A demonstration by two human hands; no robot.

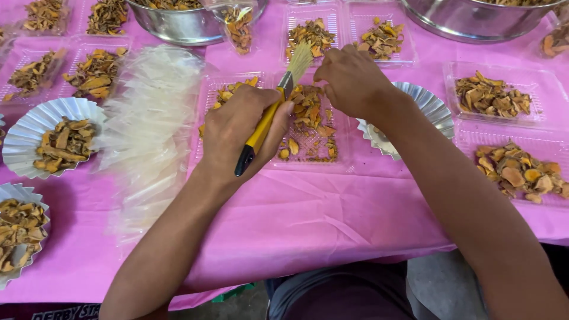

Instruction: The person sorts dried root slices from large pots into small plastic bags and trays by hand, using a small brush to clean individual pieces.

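Note:
My left hand point(240, 133) grips a small brush point(278, 101) with a yellow and black handle, its pale bristles pointing up and away over a clear plastic tray point(308, 155) of dried orange-brown slices. My right hand point(352, 80) hovers over the same tray's far right side, fingers curled together near the bristles; whether it pinches a slice is hidden. A fluted silver foil dish point(430, 106) lies under my right wrist.
A fanned stack of clear plastic bags point(151, 118) lies left of the tray. More clear trays point(492, 95) and foil dishes point(56, 139) of dried slices cover the pink tablecloth point(308, 225). Two steel bowls point(184, 24) stand at the far edge.

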